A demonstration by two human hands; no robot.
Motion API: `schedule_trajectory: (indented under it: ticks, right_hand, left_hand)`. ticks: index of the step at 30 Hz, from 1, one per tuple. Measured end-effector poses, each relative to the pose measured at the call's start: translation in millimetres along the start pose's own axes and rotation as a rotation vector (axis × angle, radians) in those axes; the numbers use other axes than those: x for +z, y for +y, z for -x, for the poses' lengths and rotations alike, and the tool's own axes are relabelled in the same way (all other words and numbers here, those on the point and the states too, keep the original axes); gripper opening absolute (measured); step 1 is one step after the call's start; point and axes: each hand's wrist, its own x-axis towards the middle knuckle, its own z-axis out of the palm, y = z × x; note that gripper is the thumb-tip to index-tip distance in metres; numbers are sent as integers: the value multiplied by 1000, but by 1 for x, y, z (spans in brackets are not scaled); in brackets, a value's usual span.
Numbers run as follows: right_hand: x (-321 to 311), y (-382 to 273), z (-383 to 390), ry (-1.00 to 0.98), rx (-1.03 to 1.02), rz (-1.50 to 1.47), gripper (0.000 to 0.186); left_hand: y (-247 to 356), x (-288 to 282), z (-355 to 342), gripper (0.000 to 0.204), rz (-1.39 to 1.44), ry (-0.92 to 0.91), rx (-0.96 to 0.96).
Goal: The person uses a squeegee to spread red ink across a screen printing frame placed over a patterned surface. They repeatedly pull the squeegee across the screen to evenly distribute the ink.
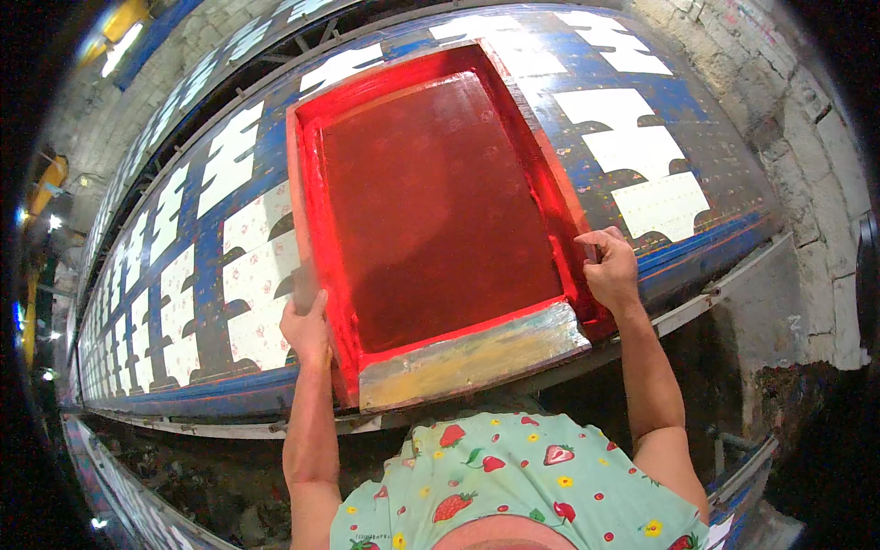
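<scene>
A large screen-printing frame (295, 174) lies on the long table in front of me, its rails smeared with bright red ink. Dark red mesh (431, 202) fills the inside, and a silvery, paint-stained strip (467, 362) covers its near end. My left hand (306, 328) grips the left rail near the close corner, thumb on the inner side; its fingertips are blurred. At the right rail, my right hand (612, 268) is closed with bent fingers against the frame's outer edge. Its palm side is partly hidden.
White cut fabric pieces (261, 312) lie in rows on the blue and dark table (211, 298), left and right of the frame. A metal rail (724, 289) runs along the table's near edge. A pale block wall (816, 137) stands at right; another table (165, 110) runs beyond.
</scene>
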Motion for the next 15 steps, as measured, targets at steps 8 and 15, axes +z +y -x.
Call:
schedule_trajectory:
  ticks: [8,15]
  right_hand:
    - [-23,20,-8,-15,25,-10,41]
    - [-30,31,-10,-43,-27,-5,41]
  left_hand:
    - [0,23,12,31,11,-15,39]
    - [9,35,23,26,-246,12,89]
